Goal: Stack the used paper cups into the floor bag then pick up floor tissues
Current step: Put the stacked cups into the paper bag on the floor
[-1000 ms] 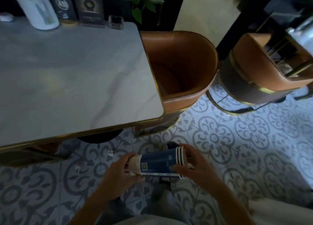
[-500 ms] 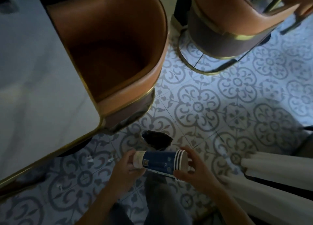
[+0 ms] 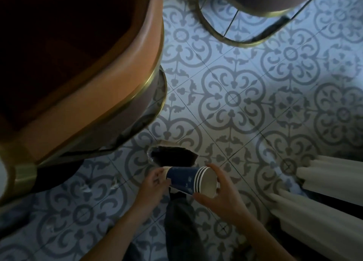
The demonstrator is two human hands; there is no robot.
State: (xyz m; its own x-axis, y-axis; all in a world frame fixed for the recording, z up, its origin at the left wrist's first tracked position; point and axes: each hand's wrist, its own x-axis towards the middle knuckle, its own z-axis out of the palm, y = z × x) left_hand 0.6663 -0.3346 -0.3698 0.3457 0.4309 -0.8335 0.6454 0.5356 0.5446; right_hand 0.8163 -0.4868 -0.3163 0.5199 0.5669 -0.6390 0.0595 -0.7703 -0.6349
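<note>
A stack of blue and white paper cups (image 3: 184, 180) lies on its side between my hands, open rims to the right. My left hand (image 3: 153, 184) grips the stack's bottom end. My right hand (image 3: 220, 194) curls around the rim end. Just beyond the cups, the dark open mouth of the floor bag (image 3: 172, 156) sits on the patterned tiles. Small white tissue scraps (image 3: 115, 184) lie on the floor to the left, with another tissue scrap (image 3: 86, 189) nearby.
A brown leather chair (image 3: 94, 84) with a brass band fills the upper left, close to the bag. A second chair's brass ring base (image 3: 245, 39) is at the top. Pale curtain folds (image 3: 324, 194) lie at the right. My trouser leg (image 3: 180, 227) is below the cups.
My view has dropped closer to the floor and the table has left the frame. The cup stack has come nearer to the bag's mouth, with its open rim now turned toward me.
</note>
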